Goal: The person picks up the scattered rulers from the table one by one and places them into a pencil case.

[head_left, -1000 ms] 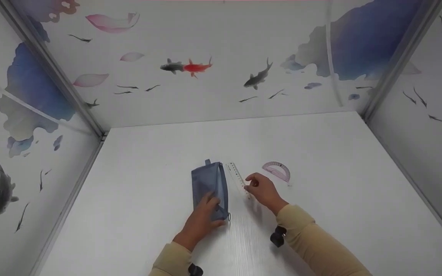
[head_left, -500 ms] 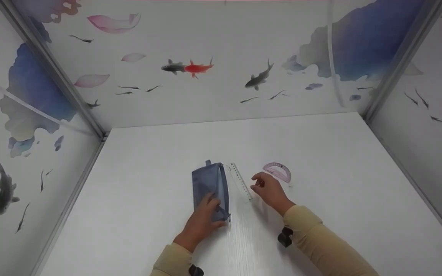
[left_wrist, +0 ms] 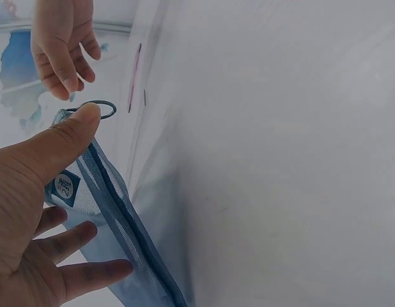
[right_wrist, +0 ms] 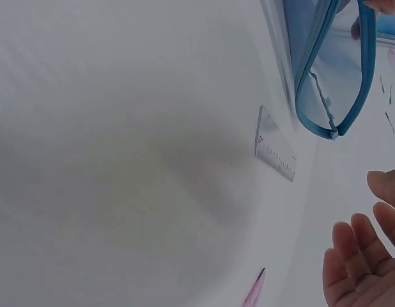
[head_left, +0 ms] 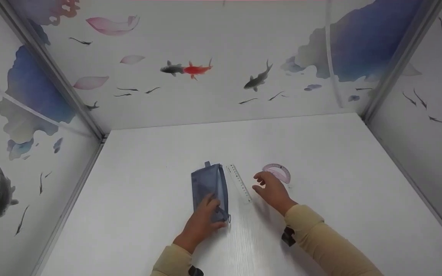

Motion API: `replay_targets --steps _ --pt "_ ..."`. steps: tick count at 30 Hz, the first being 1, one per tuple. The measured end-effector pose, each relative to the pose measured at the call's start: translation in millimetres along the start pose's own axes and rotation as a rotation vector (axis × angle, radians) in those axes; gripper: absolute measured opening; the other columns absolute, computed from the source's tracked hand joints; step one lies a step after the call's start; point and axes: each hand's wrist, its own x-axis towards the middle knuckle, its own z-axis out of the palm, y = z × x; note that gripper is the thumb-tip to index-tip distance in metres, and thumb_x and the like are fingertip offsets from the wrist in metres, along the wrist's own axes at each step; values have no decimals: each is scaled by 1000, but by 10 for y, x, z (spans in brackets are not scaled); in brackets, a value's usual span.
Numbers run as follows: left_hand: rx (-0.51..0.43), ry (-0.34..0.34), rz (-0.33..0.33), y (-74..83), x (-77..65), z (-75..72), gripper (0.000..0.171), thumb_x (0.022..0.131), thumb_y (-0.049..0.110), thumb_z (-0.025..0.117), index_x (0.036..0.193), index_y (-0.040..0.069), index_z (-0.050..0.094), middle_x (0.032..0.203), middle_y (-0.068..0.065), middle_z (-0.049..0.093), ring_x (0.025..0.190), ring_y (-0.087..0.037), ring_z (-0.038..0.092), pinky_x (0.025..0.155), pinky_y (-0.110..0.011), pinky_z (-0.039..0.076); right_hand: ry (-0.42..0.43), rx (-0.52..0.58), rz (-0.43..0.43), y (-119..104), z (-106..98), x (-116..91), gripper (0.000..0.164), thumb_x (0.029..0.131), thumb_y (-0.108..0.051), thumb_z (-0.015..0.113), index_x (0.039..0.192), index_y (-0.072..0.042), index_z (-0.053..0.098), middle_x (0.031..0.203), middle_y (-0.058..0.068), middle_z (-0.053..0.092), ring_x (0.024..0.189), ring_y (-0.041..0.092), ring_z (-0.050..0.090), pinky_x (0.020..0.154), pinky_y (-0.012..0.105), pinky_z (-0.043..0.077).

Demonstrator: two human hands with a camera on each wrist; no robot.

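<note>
A blue mesh zip pouch (head_left: 204, 182) lies on the white table, its zipped side parted. My left hand (head_left: 199, 221) holds its near end, with the thumb at the corner by the zip's pull ring (left_wrist: 109, 110) and the fingers spread along the side. Right of the pouch, apart from it, is a clear ruler (head_left: 239, 183). My right hand (head_left: 272, 191) hovers to the right of the ruler, fingers loosely bent and holding nothing. Just beyond that hand lies a pink protractor (head_left: 281, 171), its lower part hidden by the hand. The right wrist view shows the pouch's opening (right_wrist: 302, 96) gaping.
A white table (head_left: 148, 230) spreads around these things. Printed panels with fish and petals rise at the back (head_left: 221, 99), left and right. A tiny clear piece (head_left: 291, 187) seems to lie by the protractor.
My right hand has drawn away from the ruler, rightward toward the protractor, and its fingers have parted. The ruler stays beside the pouch. My left hand keeps its place on the pouch.
</note>
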Motion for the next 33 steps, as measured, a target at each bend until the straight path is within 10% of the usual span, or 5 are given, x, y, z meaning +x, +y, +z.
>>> replay_targets --steps 33 --pt "8 25 52 -40 -7 27 60 73 27 83 123 12 53 146 -23 37 124 -41 51 96 -49 48 13 -260 -131 397 -223 72 53 87 -24 73 132 -4 54 137 14 53 133 32 43 111 46 33"
